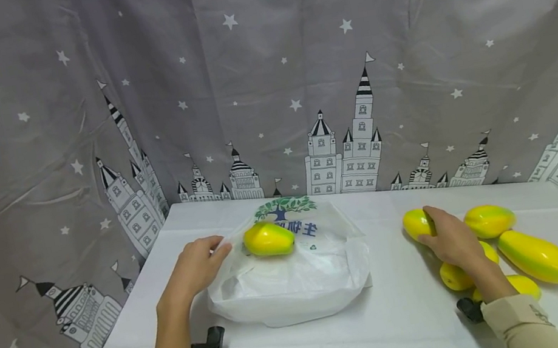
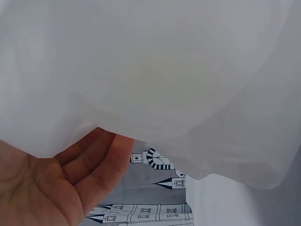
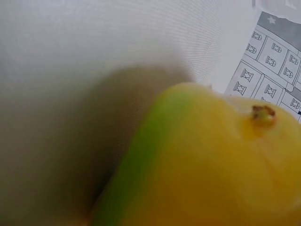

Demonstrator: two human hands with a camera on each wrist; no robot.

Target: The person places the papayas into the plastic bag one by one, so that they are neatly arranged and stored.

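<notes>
Both hands work well apart over the white cloth-covered worktop (image 1: 393, 327)! Left hand (image 1: 196, 269) is right at the edge of one thin, white plastic bag (image 1: 301, 309), fingers bent by the film; whether it pinches the rim, I cannot tell. Right hand (image 1: 450, 237), no doubt there: it grips one smooth, oval, yellow fruit (image 1: 413, 223), finger and thumb curled about it, on the side toward the bag.

Count the fruits: six in view! One glossy, yellow-green fruit (image 1: 269, 239) sits just right of the left hand, at the bag's open mouth, beside a printed green-and-blue tree (image 1: 295, 204). Five gather at the right hand: the gripped one, a yellow fruit partly hidden beneath the wrist (image 1: 453, 277), another under the forearm (image 1: 526, 285), and, just right of the hand, two green-tinged ones, a shorter oval fruit (image 1: 489, 221) farther out and a long fruit (image 1: 539, 259) nearer.

Beyond both hands hangs one grey curtain (image 1: 258, 48) printed with white stars and castles.
</notes>
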